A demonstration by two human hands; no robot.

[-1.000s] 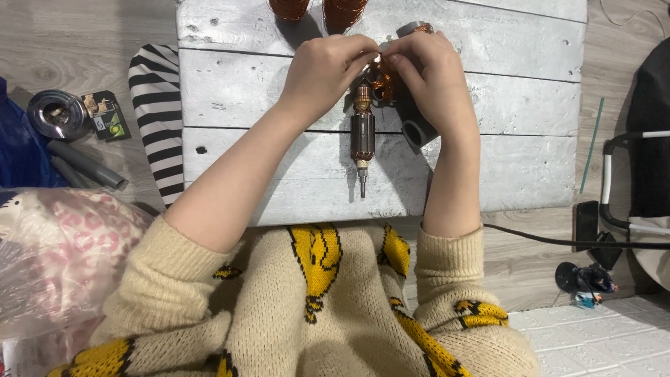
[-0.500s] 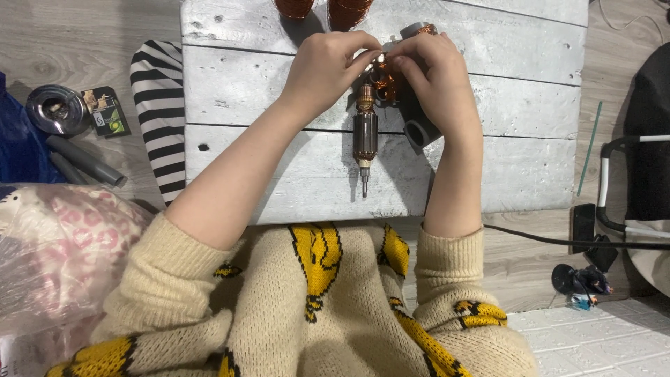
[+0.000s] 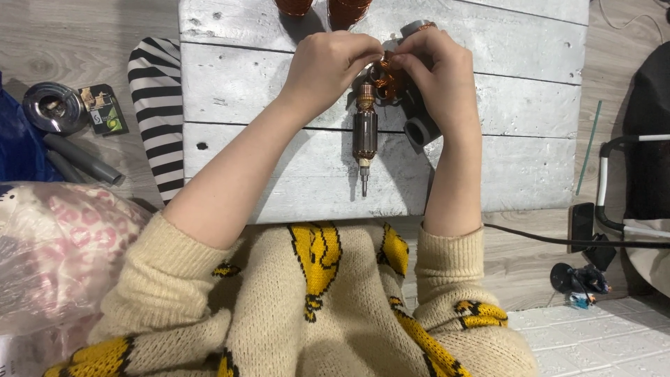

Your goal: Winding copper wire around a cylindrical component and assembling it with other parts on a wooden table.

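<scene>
Copper coils [image 3: 322, 7] cut off at top edge; wire ends hidden btw fingers. Left hand [image 3: 328, 66] & right hand [image 3: 440, 73] both pinching copper wire tangle [image 3: 384, 70] atop motor armature [image 3: 365, 136], lying on white plank board [image 3: 516, 139].

two hands [image 3: 328, 66], one motor armature [image 3: 365, 136], two copper coils [image 3: 296, 7]

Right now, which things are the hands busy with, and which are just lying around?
Busy with: left hand and right hand pinch the copper wire tangle atop the motor rotor.

Lying around: striped cloth, round metal tin, grey tube, black cable.
</scene>
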